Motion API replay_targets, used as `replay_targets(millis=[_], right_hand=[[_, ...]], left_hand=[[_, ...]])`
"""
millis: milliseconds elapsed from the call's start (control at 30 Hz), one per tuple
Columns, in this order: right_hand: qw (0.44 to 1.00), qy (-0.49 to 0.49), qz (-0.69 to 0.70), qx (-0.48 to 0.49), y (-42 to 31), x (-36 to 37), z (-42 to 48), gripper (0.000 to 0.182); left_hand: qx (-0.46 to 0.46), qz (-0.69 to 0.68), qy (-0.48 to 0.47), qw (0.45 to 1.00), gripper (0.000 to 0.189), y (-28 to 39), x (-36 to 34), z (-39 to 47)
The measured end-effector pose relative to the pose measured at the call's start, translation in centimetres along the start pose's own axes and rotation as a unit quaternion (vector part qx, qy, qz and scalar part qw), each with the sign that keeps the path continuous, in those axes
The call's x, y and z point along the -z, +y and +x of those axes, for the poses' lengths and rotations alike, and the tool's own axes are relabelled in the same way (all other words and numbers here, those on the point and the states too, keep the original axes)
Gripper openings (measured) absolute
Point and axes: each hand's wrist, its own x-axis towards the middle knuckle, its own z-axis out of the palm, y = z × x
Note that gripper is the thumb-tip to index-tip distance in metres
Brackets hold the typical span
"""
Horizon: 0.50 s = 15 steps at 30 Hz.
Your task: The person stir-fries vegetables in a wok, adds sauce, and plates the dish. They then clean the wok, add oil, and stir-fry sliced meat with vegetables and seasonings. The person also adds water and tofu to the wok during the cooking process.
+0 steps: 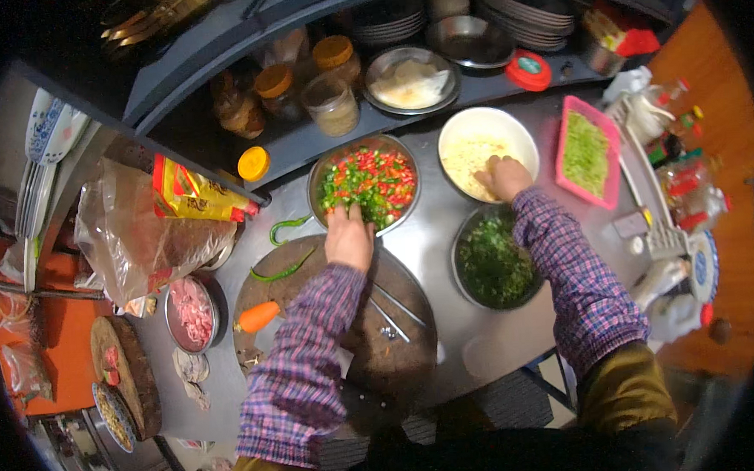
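My left hand (349, 237) reaches over the near rim of a metal bowl (312, 191) of chopped red and green chili peppers (374, 178). Its fingertips touch the peppers. Inside a white bowl (519, 120) my right hand (508, 176) has its fingers at a pale minced food (469, 157), perhaps garlic. Whether either hand grips anything is hidden. Below my right wrist sits a dark bowl of chopped green herbs (494, 258). Under my left forearm is a round chopping board (392, 279), bearing a carrot piece (258, 316), a green chili (283, 266) and two metal chopsticks (381, 318).
Left of the board stand a bowl of sliced raw meat (191, 312) and a plastic bag (127, 229). A pink basket (561, 155) of shredded green vegetable is at right, near bottles (687, 181). A shelf (291, 179) with jars and plates runs behind the bowls.
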Motion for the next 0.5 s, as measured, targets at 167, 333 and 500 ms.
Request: replay_targets(millis=[167,333,500], right_hand=[[0.998,0.021,-0.054,0.038,-0.2,-3.6,3.4,0.034],[0.991,0.060,0.048,0.111,1.3,-1.6,5.1,0.025],[0.997,0.036,0.055,0.031,2.4,-0.4,5.1,0.029]], left_hand=[[0.140,0.128,-0.120,0.975,0.052,2.8,-3.7,5.2],[0.093,0.075,-0.088,0.989,0.031,-0.6,-8.9,6.4],[0.068,-0.028,-0.095,0.993,0.026,-1.6,-6.5,8.7]])
